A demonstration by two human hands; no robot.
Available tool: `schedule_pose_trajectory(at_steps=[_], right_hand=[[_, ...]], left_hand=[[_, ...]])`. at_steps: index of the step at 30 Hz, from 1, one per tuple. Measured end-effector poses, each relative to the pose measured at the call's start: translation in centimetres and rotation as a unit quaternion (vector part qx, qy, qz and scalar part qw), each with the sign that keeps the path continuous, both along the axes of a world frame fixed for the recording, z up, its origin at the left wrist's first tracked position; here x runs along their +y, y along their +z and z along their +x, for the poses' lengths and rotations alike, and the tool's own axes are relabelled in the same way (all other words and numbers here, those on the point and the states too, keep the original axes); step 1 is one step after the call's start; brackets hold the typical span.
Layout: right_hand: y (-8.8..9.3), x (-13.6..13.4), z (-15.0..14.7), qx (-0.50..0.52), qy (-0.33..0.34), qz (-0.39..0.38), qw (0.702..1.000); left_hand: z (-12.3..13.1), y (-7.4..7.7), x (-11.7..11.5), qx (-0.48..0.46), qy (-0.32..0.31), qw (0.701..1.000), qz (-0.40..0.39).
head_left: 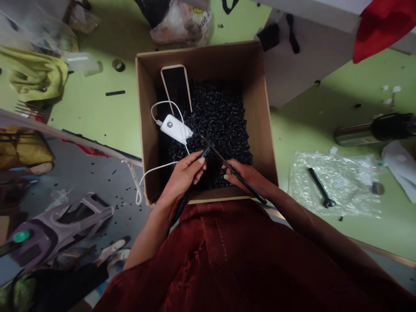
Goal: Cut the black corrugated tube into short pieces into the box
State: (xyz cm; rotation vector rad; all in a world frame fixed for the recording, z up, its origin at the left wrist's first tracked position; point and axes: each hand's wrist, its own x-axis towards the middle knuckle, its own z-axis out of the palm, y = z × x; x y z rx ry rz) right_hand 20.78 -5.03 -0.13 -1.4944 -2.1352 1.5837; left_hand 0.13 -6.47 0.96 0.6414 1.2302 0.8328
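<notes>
My left hand [190,170] is closed round a black ribbed strip [206,151], whose lower length hangs past my wrist. In my right hand [240,174] lies a long, slim dark tool [242,178], slanted from the strip's tip down to the right. Its far end meets or nearly meets the strip; I cannot tell its exact kind. Both hands are over the near side of a cardboard box [271,160]. Many small shiny black pieces [221,117] fill the box. On them lie a white power bank [175,129] with a white cable and a phone [178,86] leaning at the back left.
The box stands at the edge of a green table [120,125]. A plastic bag [351,184] with a black rod-like part [320,186] lies to the right, near a steel flask [354,133]. At left are a yellow cloth [35,73] and a tape roll [118,65]; below, a purple-grey stool-like object [61,229].
</notes>
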Motion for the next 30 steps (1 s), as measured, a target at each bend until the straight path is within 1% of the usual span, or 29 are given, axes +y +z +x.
schedule_pose_trajectory(at_steps=[4,6,7,9,11,13,14,16,18,23,30], right_hand=[[0.0,0.0,0.1,-0.007,-0.004,-0.007,1.0],[0.0,-0.1,0.1,-0.011,-0.005,-0.004,1.0],[0.0,-0.1,0.1,-0.014,-0.006,-0.003,1.0],[0.1,-0.2,0.0,-0.019,-0.009,-0.005,1.0],[0.3,-0.1,0.0,-0.017,-0.011,-0.01,1.0],[0.6,-0.1,-0.1,-0.011,-0.008,-0.01,1.0],[0.8,-0.1,-0.1,-0.008,-0.004,-0.007,1.0],[1.0,-0.1,-0.1,-0.006,0.001,0.001,1.0],[1.1,-0.1,0.1,-0.007,0.002,0.01,1.0],[1.0,-0.4,0.5,-0.017,-0.005,0.021,1.0],[0.5,-0.5,1.1,-0.029,-0.01,0.032,0.999]], left_hand=[[-0.1,-0.4,-0.2,0.124,-0.039,0.99,0.061],[-0.2,-0.6,-0.3,0.191,-0.061,0.975,0.098],[-0.1,-0.6,-0.4,0.231,-0.07,0.963,0.122],[0.1,-0.6,-0.5,0.323,-0.087,0.926,0.176],[0.5,-0.4,-0.6,0.415,-0.103,0.879,0.211],[1.0,-0.1,-0.8,0.485,-0.122,0.839,0.215],[1.2,0.1,-0.9,0.509,-0.131,0.824,0.21],[1.5,0.3,-1.0,0.537,-0.15,0.806,0.198],[1.7,0.4,-1.1,0.544,-0.163,0.8,0.191],[1.7,0.2,-1.0,0.533,-0.171,0.804,0.199],[1.9,-0.1,-1.1,0.547,-0.189,0.789,0.208]])
